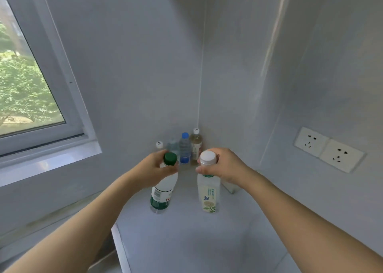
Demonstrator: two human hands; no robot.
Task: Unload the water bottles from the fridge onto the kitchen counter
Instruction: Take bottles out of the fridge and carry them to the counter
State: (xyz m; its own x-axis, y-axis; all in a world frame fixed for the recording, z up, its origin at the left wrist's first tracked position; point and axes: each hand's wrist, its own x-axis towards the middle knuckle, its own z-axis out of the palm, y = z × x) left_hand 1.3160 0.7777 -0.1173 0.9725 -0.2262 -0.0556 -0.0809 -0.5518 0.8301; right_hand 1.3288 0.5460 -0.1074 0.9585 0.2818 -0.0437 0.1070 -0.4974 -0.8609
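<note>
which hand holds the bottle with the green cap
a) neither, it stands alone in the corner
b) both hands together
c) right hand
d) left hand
d: the left hand grips the neck of the green-capped bottle, while the right hand holds the white-capped bottle beside it on the counter.

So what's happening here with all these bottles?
A person is setting bottles on a white counter in a corner by a window. The left hand holds a green-capped bottle by its neck, and the right hand grips a white-capped bottle near its cap. More bottles already stand at the back.
</note>
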